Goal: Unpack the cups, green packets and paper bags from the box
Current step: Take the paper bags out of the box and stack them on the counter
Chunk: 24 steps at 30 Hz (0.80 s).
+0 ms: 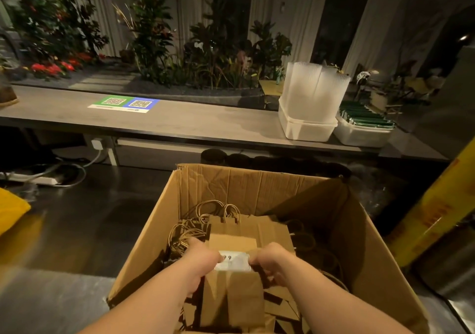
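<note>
Left hand (203, 263) and right hand (270, 261) both clutch the bags (231, 234) inside the box (231, 187), fingertips tucked outta sight, label (236, 262) too blurry to read.

- Fingertips of the left hand (203, 261) and right hand (270, 260) curl out of sight on the paper bags (239, 297).
- The white label (235, 261) between them is blurred, unreadable.
- The box (231, 187) loses its near wall at the bottom edge.
- Print on the green packets (365, 117) is too small to read.
</note>
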{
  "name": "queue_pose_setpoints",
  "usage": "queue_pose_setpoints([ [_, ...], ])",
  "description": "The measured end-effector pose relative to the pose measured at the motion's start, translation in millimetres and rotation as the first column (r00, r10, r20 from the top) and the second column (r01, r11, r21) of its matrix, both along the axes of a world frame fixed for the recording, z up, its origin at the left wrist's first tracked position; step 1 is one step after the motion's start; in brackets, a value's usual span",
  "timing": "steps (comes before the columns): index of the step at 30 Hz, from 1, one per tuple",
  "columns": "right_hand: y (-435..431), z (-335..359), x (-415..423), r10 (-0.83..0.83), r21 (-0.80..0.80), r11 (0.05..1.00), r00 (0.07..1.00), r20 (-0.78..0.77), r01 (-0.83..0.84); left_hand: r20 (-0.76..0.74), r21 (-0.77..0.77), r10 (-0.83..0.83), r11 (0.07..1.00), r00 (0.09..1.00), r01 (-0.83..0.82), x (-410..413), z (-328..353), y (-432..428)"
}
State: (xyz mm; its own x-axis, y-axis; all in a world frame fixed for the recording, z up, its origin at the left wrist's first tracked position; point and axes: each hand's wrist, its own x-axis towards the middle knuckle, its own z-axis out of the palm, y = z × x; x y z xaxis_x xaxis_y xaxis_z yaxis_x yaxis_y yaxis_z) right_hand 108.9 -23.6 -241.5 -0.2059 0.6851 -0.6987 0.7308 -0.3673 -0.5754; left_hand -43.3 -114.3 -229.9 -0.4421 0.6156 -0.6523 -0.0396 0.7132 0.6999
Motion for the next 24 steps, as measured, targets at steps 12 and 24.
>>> queue_pose_setpoints([
  [12, 29.5, 8.9, 13.8, -0.004, 0.411, 0.889, 0.902, -0.431, 0.2, -0.137, 0.528, -0.002, 0.846, 0.991, 0.075, 0.5, 24.5, -8.6],
  [24, 28.6, -19.2, 19.0, 0.483, 0.308, 0.401, 0.485, 0.729, -0.863, -0.385, 0.521, 0.107, 0.845, 0.917, 0.12, -4.7, 25.0, -10.2],
])
